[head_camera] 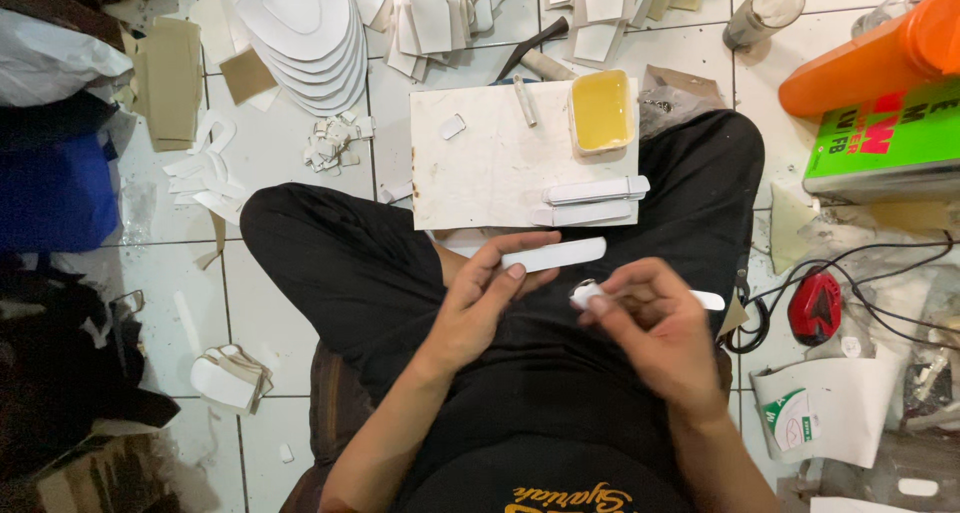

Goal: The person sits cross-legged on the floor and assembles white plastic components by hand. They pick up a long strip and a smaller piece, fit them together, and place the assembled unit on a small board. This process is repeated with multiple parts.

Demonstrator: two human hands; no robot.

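Here, long white strip (pixel 553 256) pinched by left hand (pixel 480 308) fingers, above lap. Second strip (pixel 645 295) gripped by right hand (pixel 655 333), fingers curled. Finished strips (pixel 595 201) stacked on board (pixel 480 163), near glue tub (pixel 601 110). More white pieces (pixel 430 13) left far off, seemingly undone.

Matt white strip (pixel 553 256), smudged board (pixel 490 163), glossy tiles (pixel 290 163)

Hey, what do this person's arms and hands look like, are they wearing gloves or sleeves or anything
No gloves and no long sleeves: both forearms are bare up to the frame's lower edge. The left hand and the right hand are bare too, with no ring, watch or bracelet that shows. The fingernails look short and unpainted. Below the arms, black clothing with a yellow-orange script print shows.
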